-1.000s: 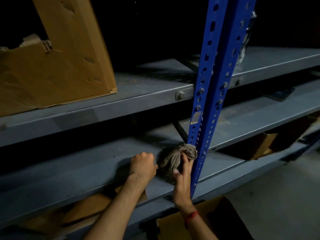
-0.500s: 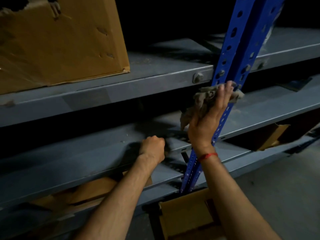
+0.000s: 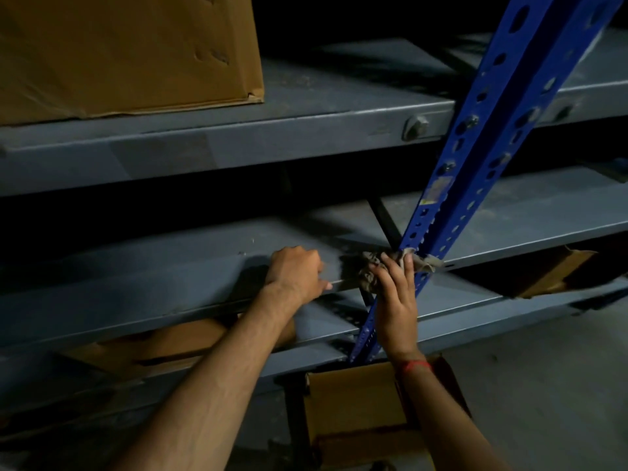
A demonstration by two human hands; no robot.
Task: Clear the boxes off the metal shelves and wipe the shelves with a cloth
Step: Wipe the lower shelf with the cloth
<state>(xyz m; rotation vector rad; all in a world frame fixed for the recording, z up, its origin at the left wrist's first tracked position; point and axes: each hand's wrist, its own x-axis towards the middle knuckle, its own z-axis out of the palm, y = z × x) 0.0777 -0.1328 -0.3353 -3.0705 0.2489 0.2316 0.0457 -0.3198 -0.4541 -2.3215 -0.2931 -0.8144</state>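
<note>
Head: cardboard box (image 3: 129, 52) on upper shelf (image 3: 306, 141) (contents hidden); lower box (image 3: 353, 399) apparently open.

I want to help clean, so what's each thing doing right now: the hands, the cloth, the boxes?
Cloth: bunched up against the blue post.
Right hand: fingers over the cloth, holding it there.
Left hand: curled, resting on the middle shelf.
Big box: dented, sitting on the top shelf, not cleared yet.
Lower box: below the shelves, partly hidden.
</note>
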